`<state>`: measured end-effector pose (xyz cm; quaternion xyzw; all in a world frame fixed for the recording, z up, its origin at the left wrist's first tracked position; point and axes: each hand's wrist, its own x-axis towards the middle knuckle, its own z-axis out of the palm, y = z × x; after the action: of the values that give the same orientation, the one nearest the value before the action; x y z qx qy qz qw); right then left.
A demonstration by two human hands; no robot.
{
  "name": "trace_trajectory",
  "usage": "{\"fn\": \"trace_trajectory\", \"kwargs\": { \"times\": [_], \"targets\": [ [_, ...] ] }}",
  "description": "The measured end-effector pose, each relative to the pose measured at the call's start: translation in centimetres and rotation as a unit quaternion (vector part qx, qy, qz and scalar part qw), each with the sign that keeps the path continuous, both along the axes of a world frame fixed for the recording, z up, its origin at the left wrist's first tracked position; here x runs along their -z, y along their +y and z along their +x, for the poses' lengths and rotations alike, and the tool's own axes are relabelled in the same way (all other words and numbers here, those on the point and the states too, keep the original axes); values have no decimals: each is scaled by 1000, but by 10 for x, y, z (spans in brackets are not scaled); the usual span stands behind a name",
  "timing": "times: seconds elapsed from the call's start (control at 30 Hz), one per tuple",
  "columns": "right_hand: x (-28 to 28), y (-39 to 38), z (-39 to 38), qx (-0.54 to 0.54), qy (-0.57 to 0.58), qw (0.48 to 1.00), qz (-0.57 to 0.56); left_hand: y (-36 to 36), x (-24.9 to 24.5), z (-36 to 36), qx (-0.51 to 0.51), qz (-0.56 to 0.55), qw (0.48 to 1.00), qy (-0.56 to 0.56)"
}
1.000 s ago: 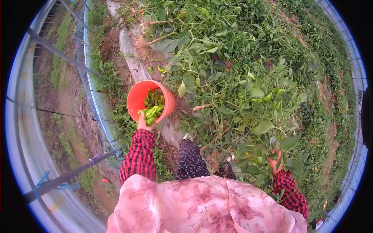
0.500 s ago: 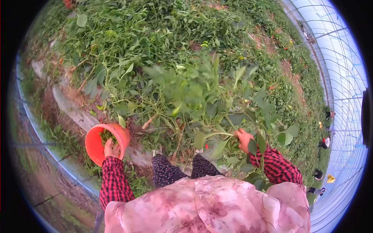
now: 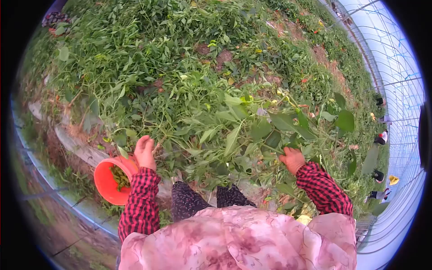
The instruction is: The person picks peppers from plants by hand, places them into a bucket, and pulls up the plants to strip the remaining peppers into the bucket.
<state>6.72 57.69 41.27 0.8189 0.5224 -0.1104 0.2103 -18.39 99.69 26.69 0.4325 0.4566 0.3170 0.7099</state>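
A leafy branch (image 3: pixel 261 128) with broad green leaves lies just to the right of centre, toward 3 o'clock, its leaves spreading up toward 1 and 2 o'clock. The right hand (image 3: pixel 293 160), between 3 and 4 o'clock, grips it, the fingers curled around its stem. The left hand (image 3: pixel 145 153), a little below 9 o'clock, holds nothing that shows; its fingers point up toward 12 with the thumb apart from them, next to a thin pale stalk. Just beyond that hand, at 8 o'clock, an orange-red bucket (image 3: pixel 104 181) leans with its mouth toward the camera, and green pods (image 3: pixel 119 177) lie inside it; whether the hand touches the rim cannot be told. Both forearms wear red-and-black checked sleeves (image 3: pixel 140 202), the left one crossing in front of the bucket's right side. At 6 o'clock a pink patterned apron (image 3: pixel 243 238) covers the person's front, with dark printed trousers (image 3: pixel 189 199) showing above it. Tangled green plants (image 3: pixel 175 49) fill the ground from 10 o'clock through 12 to 2, dotted with small red spots on the right. Far off between 3 and 4 o'clock, small figures (image 3: pixel 380 137) stand near the pale hooped wall (image 3: pixel 402 112).
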Motion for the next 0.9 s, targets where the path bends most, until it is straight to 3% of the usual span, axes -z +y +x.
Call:
{"fn": "trace_trajectory", "kwargs": {
  "times": [0.1,0.17,0.3,0.4,0.47,0.5,0.57,0.63,0.7,0.77,0.9],
  "targets": [
    [-5,-6,-5,0,28,1000,2,-40,-35,67,140,73,981,-111],
    [-4,-14,-8,10,19,1000,-7,-67,-48,106,202,156,964,-73],
    [-3,-18,-15,24,24,999,-12,-94,-74,176,315,349,879,-80],
    [4,-24,-19,1,57,998,-4,-124,-91,212,375,376,844,-69],
    [8,-33,-30,12,66,998,11,-145,-88,225,437,534,723,-20],
    [11,-39,-36,14,72,997,29,-153,-87,224,443,533,720,-23],
    [19,-60,-50,21,69,996,42,-170,-85,213,687,462,555,79],
    [20,-82,-63,159,153,974,-46,-195,-70,195,708,450,543,32],
    [40,-120,-80,144,140,980,-5,-212,-79,177,725,423,542,-50],
    [60,-151,-100,312,211,926,-24,-233,-87,166,753,376,532,-90],
    [65,-183,-140,317,234,919,31,-260,-116,158,769,390,496,-106]
  ]
}}
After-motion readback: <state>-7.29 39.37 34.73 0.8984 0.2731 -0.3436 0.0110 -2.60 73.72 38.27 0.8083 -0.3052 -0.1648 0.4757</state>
